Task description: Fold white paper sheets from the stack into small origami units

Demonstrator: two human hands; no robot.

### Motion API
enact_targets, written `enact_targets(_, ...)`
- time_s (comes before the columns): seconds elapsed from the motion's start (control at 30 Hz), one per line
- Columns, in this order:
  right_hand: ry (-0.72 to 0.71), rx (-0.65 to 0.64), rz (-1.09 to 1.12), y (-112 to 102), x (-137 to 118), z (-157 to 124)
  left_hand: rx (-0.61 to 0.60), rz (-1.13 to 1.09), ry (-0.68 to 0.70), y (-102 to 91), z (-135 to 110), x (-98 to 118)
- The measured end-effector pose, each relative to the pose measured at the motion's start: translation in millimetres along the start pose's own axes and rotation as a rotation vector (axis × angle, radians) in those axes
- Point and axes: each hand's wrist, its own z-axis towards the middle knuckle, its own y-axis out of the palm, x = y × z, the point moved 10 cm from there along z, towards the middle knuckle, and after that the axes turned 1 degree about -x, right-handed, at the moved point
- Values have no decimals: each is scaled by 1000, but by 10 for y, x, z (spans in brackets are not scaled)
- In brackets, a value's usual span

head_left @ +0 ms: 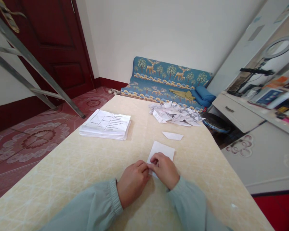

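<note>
A white sheet of paper [162, 149], folded to a small rectangle, lies on the table in front of me. My left hand [135, 179] is closed with its fingertips pinching the paper's near left edge. Against it, my right hand [165, 169] rests on the paper, thumb and bent fingers closed at the same corner. The two hands touch at the fingertips, which hide that corner. Just beyond lies a single folded paper piece [172, 136] with slanted ends. Farther back is a heap of folded paper pieces [175, 114].
A stack of printed sheets [105, 125] lies at the table's left. Beyond the cream tablecloth [98, 166] stands a blue patterned sofa [168, 75]. A metal ladder [36, 64] leans at the left, and a cabinet [243, 115] with cluttered shelves is at the right.
</note>
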Motion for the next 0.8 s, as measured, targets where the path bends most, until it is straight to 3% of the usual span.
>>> enact_targets(0.07, 55, -39, 26, 116, 136, 202, 5, 8, -8, 8, -9, -9)
enact_targets(0.27, 225, 77, -32, -14, 563, 674, -5, 28, -5, 59, -13, -16)
enact_targets(0.43, 293, 90, -35, -47, 700, 927, -38, 49, -9, 89, -11, -14)
enact_targets(0.63, 313, 122, -59, -59, 605, 823, -72, 96, -21, 80, -20, -2)
enact_targets(0.8, 130, 16, 2, 106, 339, 542, -71, 100, -26, 85, -27, -13)
